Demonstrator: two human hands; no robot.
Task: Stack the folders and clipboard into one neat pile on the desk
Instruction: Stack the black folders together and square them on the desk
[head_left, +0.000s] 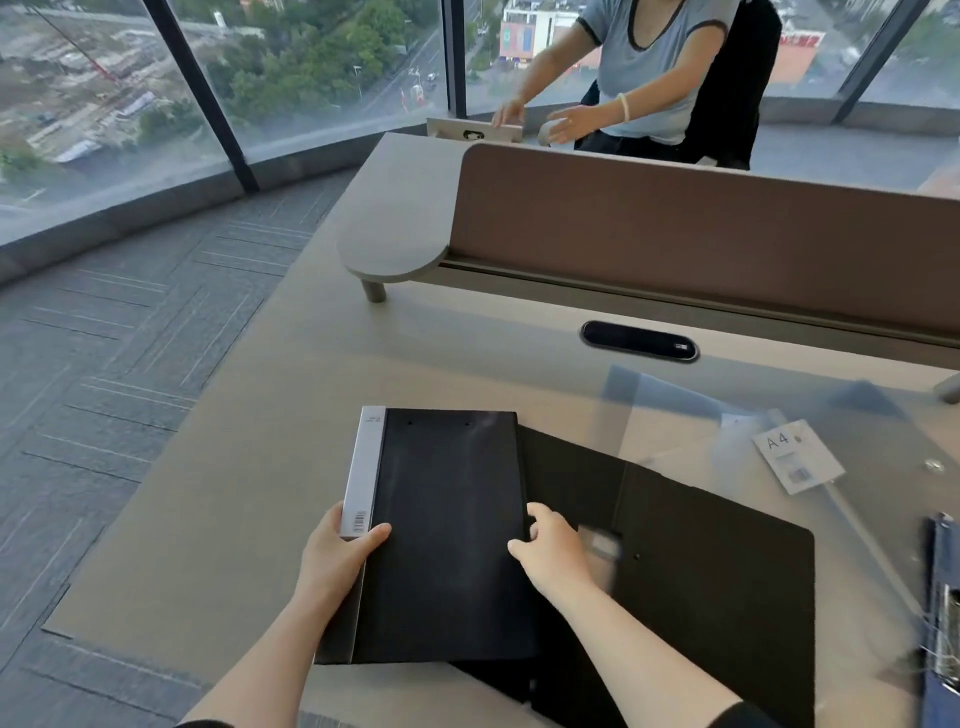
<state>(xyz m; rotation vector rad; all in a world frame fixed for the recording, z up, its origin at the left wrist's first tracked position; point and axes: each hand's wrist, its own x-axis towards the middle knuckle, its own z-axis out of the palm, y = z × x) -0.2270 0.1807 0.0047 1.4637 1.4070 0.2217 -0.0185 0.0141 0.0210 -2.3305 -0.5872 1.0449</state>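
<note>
Item: black folder (447, 535), on the desk (249, 467), overlapping a second black folder (691, 561). My left hand (337, 556) grips its spine; my right hand (550, 551) apparently curls over its edge. Advice: square edges first, then add the clipboard (943, 608).

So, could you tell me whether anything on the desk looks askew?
Yes: the black folder with the white spine, held by both hands, lies crooked over the second black folder, which juts out rightward at an angle. No neat pile yet.
</note>
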